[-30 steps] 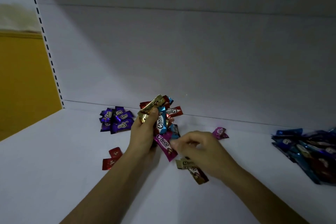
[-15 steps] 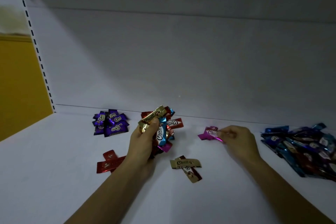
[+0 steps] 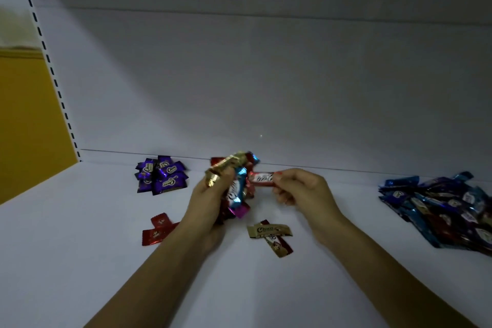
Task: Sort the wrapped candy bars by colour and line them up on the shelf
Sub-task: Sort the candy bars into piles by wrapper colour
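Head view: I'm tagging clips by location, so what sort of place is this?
Probably a shop shelving bay: a white shelf against a back panel, a slotted upright at left, and purple candy bars piled together.

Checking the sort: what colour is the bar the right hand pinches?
It is a red foil-wrapped candy bar with white lettering; head view.

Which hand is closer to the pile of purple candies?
Left. The left hand, gripping a mixed bunch of bars, sits just right of the purple pile; the right hand, pinching a red bar, is farther right again.
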The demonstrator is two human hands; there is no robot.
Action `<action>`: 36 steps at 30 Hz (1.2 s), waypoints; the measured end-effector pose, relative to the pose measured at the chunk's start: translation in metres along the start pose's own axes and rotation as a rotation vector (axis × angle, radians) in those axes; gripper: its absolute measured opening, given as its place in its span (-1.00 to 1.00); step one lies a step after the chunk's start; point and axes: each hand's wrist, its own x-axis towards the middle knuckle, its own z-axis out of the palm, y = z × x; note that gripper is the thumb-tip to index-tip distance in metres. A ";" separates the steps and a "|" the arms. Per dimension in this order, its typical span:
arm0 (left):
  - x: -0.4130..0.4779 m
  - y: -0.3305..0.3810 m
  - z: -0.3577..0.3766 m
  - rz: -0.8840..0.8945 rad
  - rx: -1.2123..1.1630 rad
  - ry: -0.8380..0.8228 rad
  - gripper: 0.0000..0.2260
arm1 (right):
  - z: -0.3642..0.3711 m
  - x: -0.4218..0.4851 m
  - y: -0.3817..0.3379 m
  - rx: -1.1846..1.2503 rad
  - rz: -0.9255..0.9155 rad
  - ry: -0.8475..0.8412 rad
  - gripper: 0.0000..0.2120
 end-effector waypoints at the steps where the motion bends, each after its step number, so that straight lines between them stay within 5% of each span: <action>1: 0.003 0.005 -0.003 0.020 -0.042 0.057 -0.75 | -0.003 0.001 -0.002 0.027 0.010 0.060 -0.91; 6: 0.012 0.028 -0.028 0.100 -0.247 0.213 -0.73 | -0.015 0.004 -0.005 0.010 0.006 0.175 -0.93; 16: -0.004 0.057 -0.032 0.162 -0.097 0.163 -0.79 | 0.069 -0.006 -0.006 -0.286 -0.014 -0.391 -0.88; 21: -0.034 0.085 -0.070 0.199 0.033 0.155 -0.81 | 0.112 0.001 -0.008 -0.364 -0.003 -0.522 -0.95; 26: -0.051 0.084 -0.091 0.191 0.127 0.210 -0.78 | 0.122 0.006 0.004 -0.649 -0.169 -0.436 -0.87; 31: -0.043 0.071 -0.084 0.161 0.206 0.129 -0.83 | 0.116 0.010 -0.014 -0.181 -0.247 -0.249 -0.74; 33: -0.034 0.062 -0.075 0.162 0.263 0.086 -0.84 | 0.110 0.015 -0.017 -0.147 -0.275 -0.225 -0.66; 36: -0.021 0.047 -0.058 0.162 0.341 -0.027 -0.83 | 0.097 0.023 -0.015 -0.188 -0.331 -0.170 -0.85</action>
